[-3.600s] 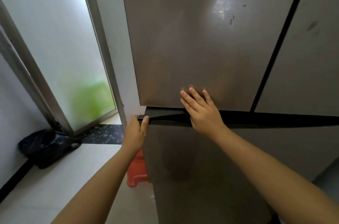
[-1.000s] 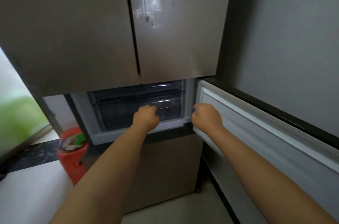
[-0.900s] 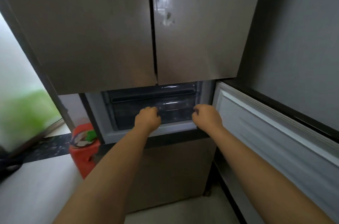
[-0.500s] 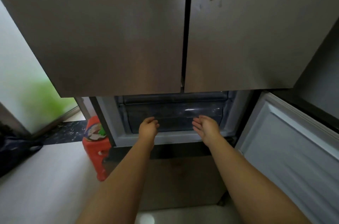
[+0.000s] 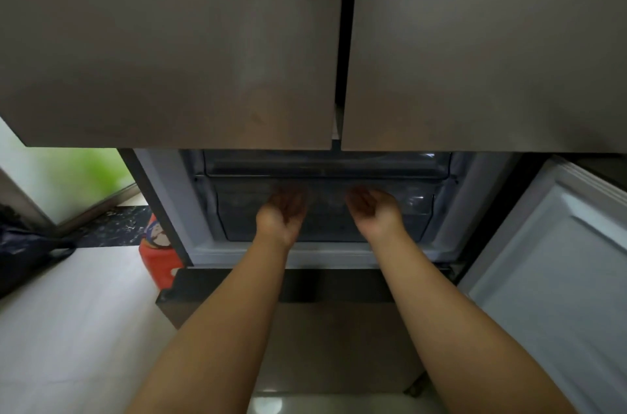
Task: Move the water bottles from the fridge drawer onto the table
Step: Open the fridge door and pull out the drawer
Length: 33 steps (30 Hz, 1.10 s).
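Reaching into the open lower compartment, both hands sit palm-up against the front of the clear fridge drawer [image 5: 325, 206]. Left hand [image 5: 283, 213]: fingers run up toward the drawer's top lip; whether they hook over it cannot be told, as the tips blur into the plastic. Right hand [image 5: 373, 210]: same posture, fingertips at the lip, thumb side toward 9 o'clock; grip state likewise unclear. The two hands lie near each other, apart, at the drawer's middle.

Drawer: translucent, dark inside, contents not readable through the front. No water bottle can be made out from this view. A second clear bin [image 5: 325, 164] sits directly at 12 o'clock of the drawer.

Outward: white compartment frame [image 5: 169, 196] surrounds the drawer. The opened lower door [image 5: 549, 278], white inner liner facing the camera, stands at 3 o'clock. Two closed upper fridge doors [image 5: 169, 40] fill the field at 12 o'clock, split by a dark vertical seam. At 9 o'clock of the fridge, a red container [image 5: 157, 257] stands on the pale floor [image 5: 68, 329]; a dark bag [image 5: 23, 254] lies farther toward 9 o'clock. Both forearms enter from 6 o'clock.
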Each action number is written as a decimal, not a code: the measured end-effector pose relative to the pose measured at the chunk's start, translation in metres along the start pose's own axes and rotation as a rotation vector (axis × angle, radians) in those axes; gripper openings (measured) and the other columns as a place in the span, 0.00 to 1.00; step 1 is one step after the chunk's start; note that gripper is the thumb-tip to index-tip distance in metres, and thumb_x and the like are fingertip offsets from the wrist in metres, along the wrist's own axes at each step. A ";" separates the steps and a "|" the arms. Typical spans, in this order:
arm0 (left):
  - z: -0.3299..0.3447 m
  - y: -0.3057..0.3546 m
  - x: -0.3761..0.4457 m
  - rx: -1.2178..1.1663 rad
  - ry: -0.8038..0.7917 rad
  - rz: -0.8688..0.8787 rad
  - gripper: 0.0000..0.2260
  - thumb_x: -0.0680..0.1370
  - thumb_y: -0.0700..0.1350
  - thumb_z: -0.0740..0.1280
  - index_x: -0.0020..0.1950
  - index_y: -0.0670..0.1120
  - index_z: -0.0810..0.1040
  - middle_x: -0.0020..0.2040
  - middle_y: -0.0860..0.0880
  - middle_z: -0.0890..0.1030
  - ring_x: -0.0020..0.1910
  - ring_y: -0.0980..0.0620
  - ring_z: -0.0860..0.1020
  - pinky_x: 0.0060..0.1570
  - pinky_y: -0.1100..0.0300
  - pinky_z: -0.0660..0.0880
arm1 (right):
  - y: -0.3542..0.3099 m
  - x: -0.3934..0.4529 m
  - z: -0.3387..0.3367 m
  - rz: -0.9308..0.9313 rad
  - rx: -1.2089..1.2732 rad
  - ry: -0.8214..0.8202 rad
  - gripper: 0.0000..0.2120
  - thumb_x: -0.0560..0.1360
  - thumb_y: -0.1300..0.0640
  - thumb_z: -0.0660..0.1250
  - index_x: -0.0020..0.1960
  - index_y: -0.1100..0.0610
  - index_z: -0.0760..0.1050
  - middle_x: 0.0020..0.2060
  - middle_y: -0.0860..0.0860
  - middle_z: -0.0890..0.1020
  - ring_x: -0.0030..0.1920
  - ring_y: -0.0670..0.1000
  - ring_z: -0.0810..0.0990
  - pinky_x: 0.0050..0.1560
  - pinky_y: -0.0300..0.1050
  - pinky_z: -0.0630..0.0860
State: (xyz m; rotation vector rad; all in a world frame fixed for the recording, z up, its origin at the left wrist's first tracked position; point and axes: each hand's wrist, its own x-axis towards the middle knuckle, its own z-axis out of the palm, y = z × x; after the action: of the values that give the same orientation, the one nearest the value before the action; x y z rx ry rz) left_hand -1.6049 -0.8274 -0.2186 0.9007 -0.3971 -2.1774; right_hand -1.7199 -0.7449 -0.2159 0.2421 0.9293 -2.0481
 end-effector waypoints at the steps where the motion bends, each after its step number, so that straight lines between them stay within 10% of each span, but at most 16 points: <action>1: 0.002 0.001 0.002 -0.024 -0.015 0.007 0.15 0.84 0.40 0.47 0.61 0.40 0.72 0.55 0.38 0.76 0.63 0.39 0.72 0.72 0.50 0.61 | 0.000 0.000 0.001 -0.006 -0.019 -0.002 0.16 0.81 0.63 0.49 0.66 0.65 0.65 0.58 0.63 0.76 0.66 0.60 0.71 0.68 0.50 0.65; 5: 0.012 0.003 0.002 0.016 -0.025 0.032 0.19 0.84 0.39 0.48 0.75 0.38 0.58 0.75 0.40 0.63 0.74 0.43 0.63 0.70 0.49 0.61 | 0.000 0.001 0.004 0.004 -0.007 -0.028 0.20 0.82 0.60 0.48 0.73 0.63 0.57 0.71 0.61 0.65 0.72 0.59 0.64 0.69 0.52 0.63; 27: 0.014 0.003 -0.003 0.060 0.020 0.055 0.19 0.84 0.39 0.49 0.76 0.38 0.57 0.72 0.38 0.66 0.74 0.42 0.63 0.72 0.52 0.59 | 0.000 0.003 0.000 -0.033 -0.006 -0.033 0.22 0.82 0.56 0.49 0.73 0.62 0.56 0.71 0.62 0.66 0.71 0.60 0.65 0.66 0.52 0.66; 33: 0.009 0.000 -0.019 -0.001 0.020 0.039 0.20 0.83 0.37 0.52 0.75 0.37 0.59 0.64 0.36 0.74 0.66 0.42 0.73 0.68 0.50 0.64 | 0.001 -0.015 -0.006 -0.014 0.002 -0.009 0.16 0.82 0.58 0.49 0.40 0.61 0.68 0.37 0.57 0.73 0.44 0.55 0.76 0.72 0.54 0.62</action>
State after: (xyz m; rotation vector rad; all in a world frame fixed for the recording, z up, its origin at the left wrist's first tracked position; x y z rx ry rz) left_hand -1.6023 -0.8134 -0.2034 0.9069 -0.4009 -2.1315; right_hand -1.7109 -0.7316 -0.2134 0.2279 0.9258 -2.0615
